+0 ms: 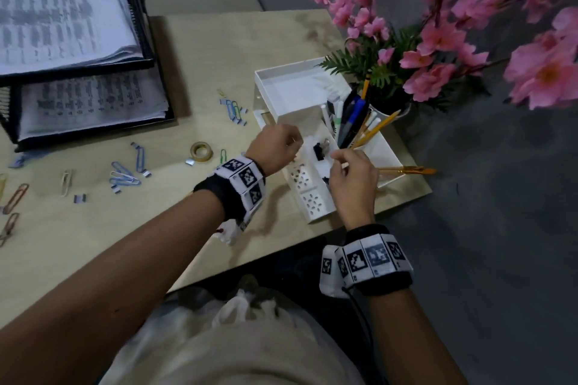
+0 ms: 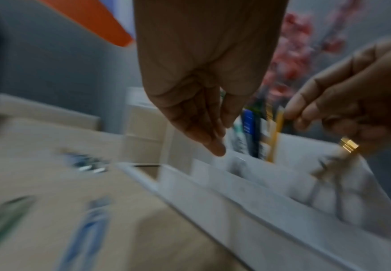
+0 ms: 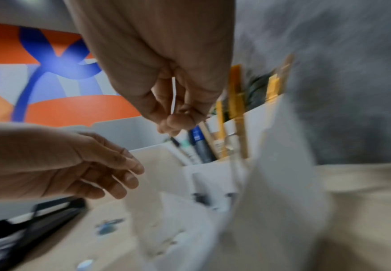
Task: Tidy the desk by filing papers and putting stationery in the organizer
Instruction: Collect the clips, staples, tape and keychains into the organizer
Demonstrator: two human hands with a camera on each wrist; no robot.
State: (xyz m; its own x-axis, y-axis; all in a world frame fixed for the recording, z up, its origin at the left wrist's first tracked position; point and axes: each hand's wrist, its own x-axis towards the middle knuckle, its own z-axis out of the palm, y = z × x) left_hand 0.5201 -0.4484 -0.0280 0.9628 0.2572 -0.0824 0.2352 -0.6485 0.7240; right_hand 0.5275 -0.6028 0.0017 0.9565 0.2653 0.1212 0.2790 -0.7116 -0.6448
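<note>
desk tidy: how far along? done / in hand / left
Done: papers sit in the black tray; pens and pencils stand in the white organizer.
In hand: both hands are over the organizer; the right hand pinches something thin and white, too blurred to name. The left hand looks empty.
Left: paper clips, staples, the tape roll and a brush lying across the organizer's rim.

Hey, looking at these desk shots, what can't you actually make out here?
- Print on the filed papers: head view, blurred.
- Thin white sliver the right hand pinches: right wrist view, blurred, too small to identify.
- Whether the left hand holds anything: motion blur in both wrist views.
- Organizer small compartments: partly covered by both hands, head view.
</note>
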